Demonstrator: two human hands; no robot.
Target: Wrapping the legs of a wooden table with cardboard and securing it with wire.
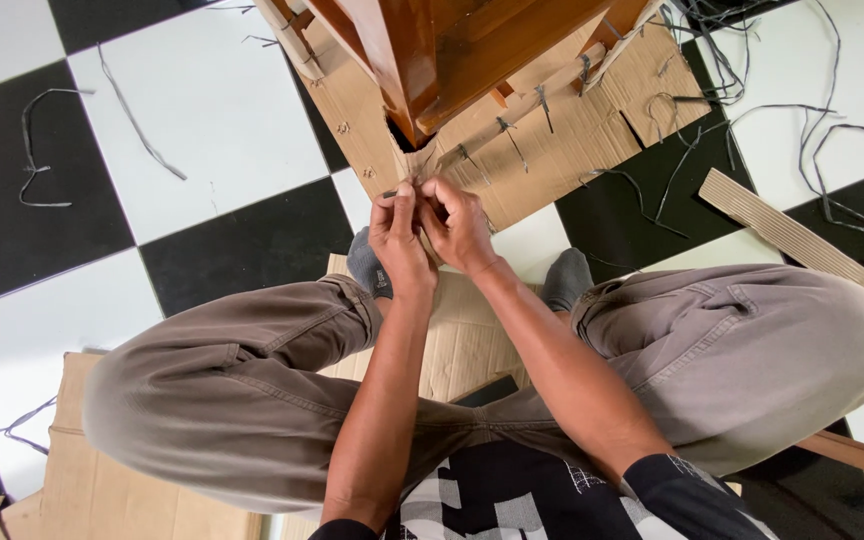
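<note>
I squat on a checkered floor with both hands raised in front of me. My left hand (399,238) and my right hand (460,228) meet at the near corner of a cardboard wrap (552,140) around a brown wooden furniture piece (432,50). The fingers of both hands pinch a thin grey strap (392,193) and the cardboard flap at that corner. Several short grey strap ties run along the cardboard edge to the right of my hands.
Loose grey strap offcuts (132,120) lie on the black and white tiles (222,130) at left and at the upper right. A corrugated cardboard strip (782,228) lies at right. More flat cardboard (82,480) sits under and beside my legs.
</note>
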